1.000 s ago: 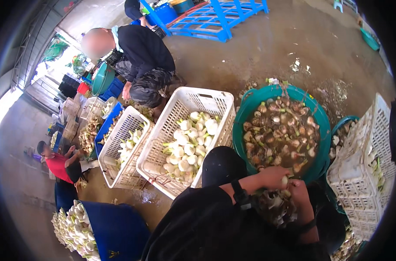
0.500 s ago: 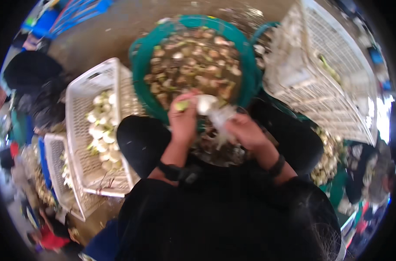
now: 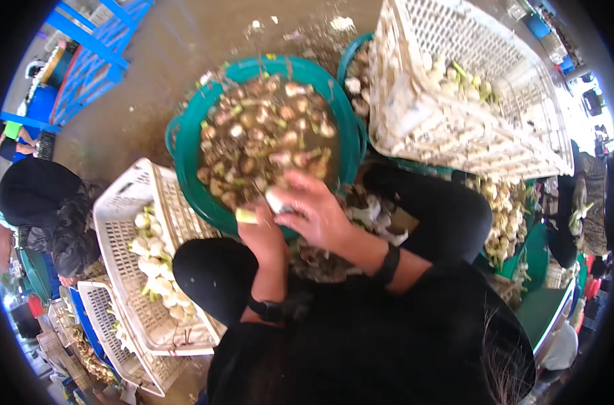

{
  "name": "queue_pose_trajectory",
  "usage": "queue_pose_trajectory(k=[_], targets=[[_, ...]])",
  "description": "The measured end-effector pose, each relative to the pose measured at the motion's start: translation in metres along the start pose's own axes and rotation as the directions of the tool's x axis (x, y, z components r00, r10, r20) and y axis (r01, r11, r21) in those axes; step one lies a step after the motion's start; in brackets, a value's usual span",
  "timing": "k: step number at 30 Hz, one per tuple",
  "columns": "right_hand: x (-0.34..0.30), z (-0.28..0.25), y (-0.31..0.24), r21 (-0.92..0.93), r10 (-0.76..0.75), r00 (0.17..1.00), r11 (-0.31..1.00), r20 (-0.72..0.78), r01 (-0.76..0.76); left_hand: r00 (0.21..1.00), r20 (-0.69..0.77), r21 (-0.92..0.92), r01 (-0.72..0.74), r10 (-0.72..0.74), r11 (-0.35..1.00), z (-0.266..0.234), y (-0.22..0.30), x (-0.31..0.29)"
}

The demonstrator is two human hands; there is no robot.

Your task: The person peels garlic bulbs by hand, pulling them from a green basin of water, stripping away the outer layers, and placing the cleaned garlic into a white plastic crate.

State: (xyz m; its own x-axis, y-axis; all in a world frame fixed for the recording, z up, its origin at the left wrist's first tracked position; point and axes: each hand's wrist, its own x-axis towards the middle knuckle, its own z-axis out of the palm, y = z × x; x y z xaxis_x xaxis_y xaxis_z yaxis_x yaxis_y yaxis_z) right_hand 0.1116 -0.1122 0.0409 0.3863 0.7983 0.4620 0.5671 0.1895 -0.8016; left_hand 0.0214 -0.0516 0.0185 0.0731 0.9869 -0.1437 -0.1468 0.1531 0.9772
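Observation:
Over the near rim of a green tub (image 3: 356, 135), my left hand (image 3: 261, 233) is closed around a white garlic bulb (image 3: 274, 200). The bulb's cut, pale green stalk shows beside the left thumb. Bent across the bulb from the right is my right hand (image 3: 314, 212), its fingers closed on the bulb's side and slightly blurred. Fingers cover much of the bulb. Muddy water and many brownish unpeeled bulbs (image 3: 253, 135) fill the tub. Below my hands, between my knees, lies a heap of peeled skins (image 3: 371, 212).
At left, a white plastic crate (image 3: 118, 202) holds white bulbs with green stalks; another crate (image 3: 98, 317) stands beyond it. A tilted white crate (image 3: 469, 145) with bulbs stands at upper right, above more bulbs (image 3: 503, 223). Another person (image 3: 40, 196) sits at far left.
My right hand has come from the right onto the bulb. The loose pale skin it held is out of it. The view has shifted, and the tub sits further left and lower.

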Motion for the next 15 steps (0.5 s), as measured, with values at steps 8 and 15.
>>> queue_pose_trajectory(k=[8, 15], targets=[[-0.040, -0.034, 0.036, -0.357, -0.024, 0.892, 0.911, 0.451, 0.205, 0.907, -0.034, -0.068, 0.417, -0.420, 0.906, 0.000, 0.035, 0.013], [-0.010, -0.019, -0.003, 0.048, 0.416, 0.871, 0.896, 0.263, -0.442, 0.783, 0.220, -0.248, 0.622, -0.583, 0.742, -0.003, 0.017, 0.013]])
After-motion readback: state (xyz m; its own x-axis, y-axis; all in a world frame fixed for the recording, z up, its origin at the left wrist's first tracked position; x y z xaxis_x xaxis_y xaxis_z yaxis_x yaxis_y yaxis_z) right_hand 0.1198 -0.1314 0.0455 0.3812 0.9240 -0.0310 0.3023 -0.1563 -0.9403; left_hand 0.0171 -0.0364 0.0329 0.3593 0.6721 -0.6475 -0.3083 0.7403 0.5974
